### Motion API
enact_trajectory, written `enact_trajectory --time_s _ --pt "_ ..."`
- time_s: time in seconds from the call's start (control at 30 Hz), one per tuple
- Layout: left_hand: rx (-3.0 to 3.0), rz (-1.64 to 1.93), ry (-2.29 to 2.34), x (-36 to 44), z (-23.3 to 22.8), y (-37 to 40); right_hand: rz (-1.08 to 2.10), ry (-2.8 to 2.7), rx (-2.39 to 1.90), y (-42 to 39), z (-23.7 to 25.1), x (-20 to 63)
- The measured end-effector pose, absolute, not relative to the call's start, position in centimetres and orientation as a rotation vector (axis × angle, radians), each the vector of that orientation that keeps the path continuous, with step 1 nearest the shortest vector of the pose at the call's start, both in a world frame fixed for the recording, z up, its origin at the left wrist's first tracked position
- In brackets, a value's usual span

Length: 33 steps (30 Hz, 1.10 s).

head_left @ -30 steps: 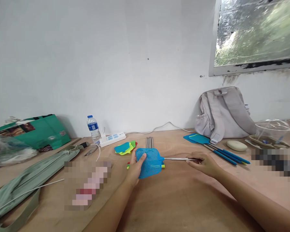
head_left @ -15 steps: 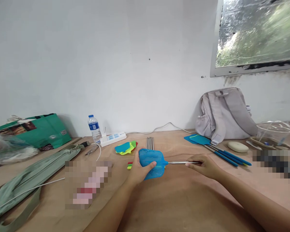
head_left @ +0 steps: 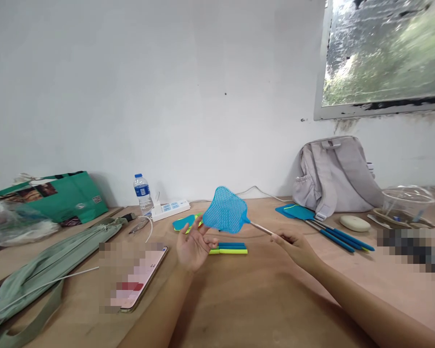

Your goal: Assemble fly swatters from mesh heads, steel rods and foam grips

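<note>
My right hand (head_left: 296, 247) grips the thin metal rod of a blue fly swatter (head_left: 225, 211) and holds it tilted up above the wooden table (head_left: 261, 299). The swatter's mesh head hangs in the air just above my left hand (head_left: 193, 245), which is open, palm up, with fingertips close under the mesh. Coloured handle sleeves (head_left: 229, 248), blue and yellow-green, lie on the table between my hands. Loose swatter heads (head_left: 187, 222) in blue and yellow-green lie behind my left hand.
Finished blue swatters (head_left: 322, 228) lie at the right by a grey backpack (head_left: 335, 174). A water bottle (head_left: 141, 192) and power strip (head_left: 168, 209) stand at the back. A phone (head_left: 137, 279) and green fabric case (head_left: 47, 261) lie left, near a green bag (head_left: 54, 195). A clear bowl (head_left: 408, 199) sits far right.
My left hand let go of the swatter's mesh head and opened. My right hand lifted the swatter off the table, tilting its head upward and uncovering the sleeves beneath.
</note>
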<state>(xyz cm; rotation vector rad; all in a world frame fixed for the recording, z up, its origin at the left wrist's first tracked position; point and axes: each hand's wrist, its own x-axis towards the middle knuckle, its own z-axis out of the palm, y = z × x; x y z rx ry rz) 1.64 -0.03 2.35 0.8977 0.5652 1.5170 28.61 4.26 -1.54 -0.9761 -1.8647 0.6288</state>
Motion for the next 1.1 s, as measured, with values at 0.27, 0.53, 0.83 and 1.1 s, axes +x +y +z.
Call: enact_trajectory --time_s 0.27,0.53,0.83,1.1 --pt "1.192 1.341 0.829 5.4 -0.5 1.1 0.828 -1.778 -0.894 3.7 -3.4 23.9" --pt "1.054 1.717 1.046 5.7 -1.7 2.0 0.872 -1.894 -0.862 5.8 -3.4 20.7" --pt "0.817 2.075 0.927 1.9 -1.4 3.0 0.783 -1.983 -0.975 9.1 -5.0 21.5" --pt "0.675 2.065 0.93 1.8 -1.6 2.9 0.766 -2.035 -0.929 8.7 -4.6 22.1"
